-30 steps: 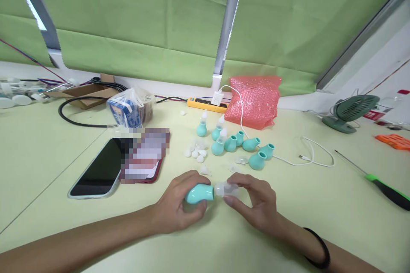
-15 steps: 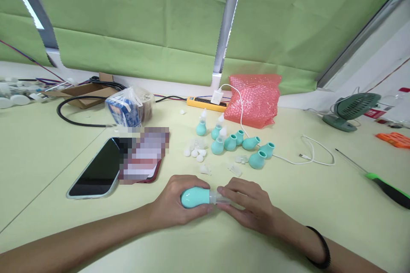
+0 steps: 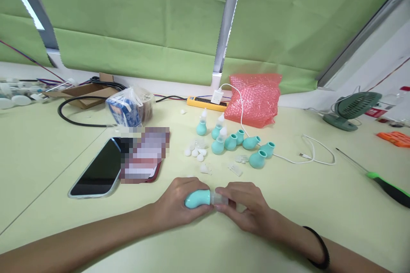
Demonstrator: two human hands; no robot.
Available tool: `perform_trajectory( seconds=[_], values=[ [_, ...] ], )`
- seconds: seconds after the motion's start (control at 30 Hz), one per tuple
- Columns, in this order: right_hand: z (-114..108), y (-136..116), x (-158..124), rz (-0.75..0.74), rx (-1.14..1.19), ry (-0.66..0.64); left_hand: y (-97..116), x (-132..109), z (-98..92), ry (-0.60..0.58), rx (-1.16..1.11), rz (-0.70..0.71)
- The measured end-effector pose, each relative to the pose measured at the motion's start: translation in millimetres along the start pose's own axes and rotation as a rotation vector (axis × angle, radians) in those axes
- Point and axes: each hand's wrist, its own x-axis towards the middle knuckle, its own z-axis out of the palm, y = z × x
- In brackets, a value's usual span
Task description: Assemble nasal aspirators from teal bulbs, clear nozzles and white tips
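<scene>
Low over the near tabletop, my left hand [image 3: 174, 204] is wrapped around a teal squeeze bulb [image 3: 197, 199] lying sideways, its neck to the right. A clear plastic nozzle piece [image 3: 219, 198] sits at the neck, pinched between the thumb and fingers of my right hand [image 3: 248, 207]; how deep it fits is hidden. Beyond the hands stand several open teal bulbs [image 3: 257, 159] and three bulbs with clear tips, one of them a tipped bulb [image 3: 201, 127] at the back. Small white round parts [image 3: 194, 153] and clear plastic pieces [image 3: 235, 169] lie nearer.
Left are a dark-screened phone [image 3: 98, 170] and a second, partly blurred phone [image 3: 155, 175]. A wrapped blue package [image 3: 123, 108], a yellow power strip [image 3: 200, 103] and red bubble wrap [image 3: 254, 100] line the back. Right are a white cable [image 3: 297, 163], a screwdriver [image 3: 386, 187] and a green fan [image 3: 355, 106].
My right fingers have shifted slightly left along the clear nozzle piece, with more of it showing. The teal bulb has turned a little in my left hand and looks narrower.
</scene>
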Motion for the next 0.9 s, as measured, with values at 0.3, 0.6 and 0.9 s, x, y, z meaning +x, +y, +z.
perform_trajectory(
  seconds=[0.3,0.6,0.9],
  values=[
    [-0.8,-8.7,8.8,0.732,0.580,-0.166,-4.8,-4.3,4.8,-0.020,0.101,0.044],
    [-2.0,-8.3,13.0,0.937,0.753,-0.208,-4.1,-3.7,3.3,-0.001,0.093,0.122],
    [-22.6,42.7,9.5,0.239,-0.392,0.072,-3.4,-5.4,1.9,0.158,0.047,0.147]
  ],
)
